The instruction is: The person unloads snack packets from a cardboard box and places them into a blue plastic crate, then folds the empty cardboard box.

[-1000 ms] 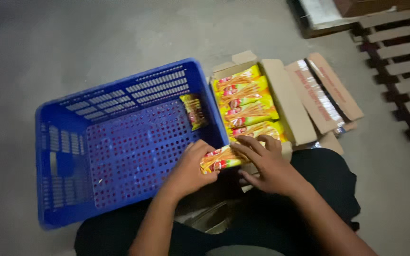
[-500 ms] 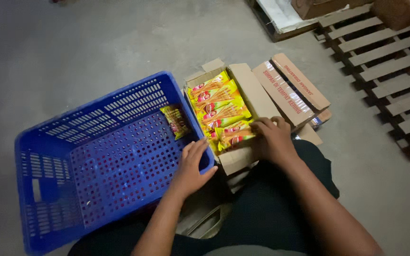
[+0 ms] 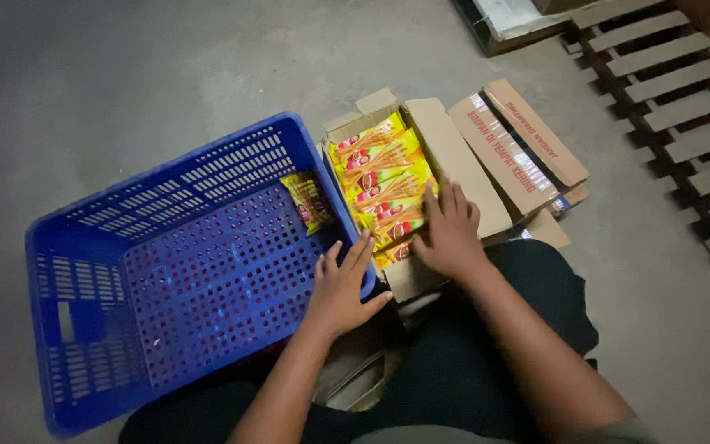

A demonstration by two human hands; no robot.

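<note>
**Hands at the carton of snack packets beside the blue crate**

The right hand is laid palm-down on the yellow snack packets at the near end of the open cardboard carton. Its fingers are spread flat over the wrappers; whether a packet is actually pinched beneath them cannot be told, as the fingertips are hidden against the stack.

The left hand is seen open, nothing held, fingers extended and resting on the near right corner of the blue plastic crate, just beside the carton's edge.

The packets are stacked in a row inside the carton, yellow and orange with red markings. One single packet is found apart from them, inside the crate, leaning against its right wall.

The crate, perforated on floor and walls, is set on a grey concrete floor, touching the carton's left side. A flattened carton flap is spread to the right. A wooden pallet is noted well apart, at upper right. Dark trousers are seen below the hands.
</note>
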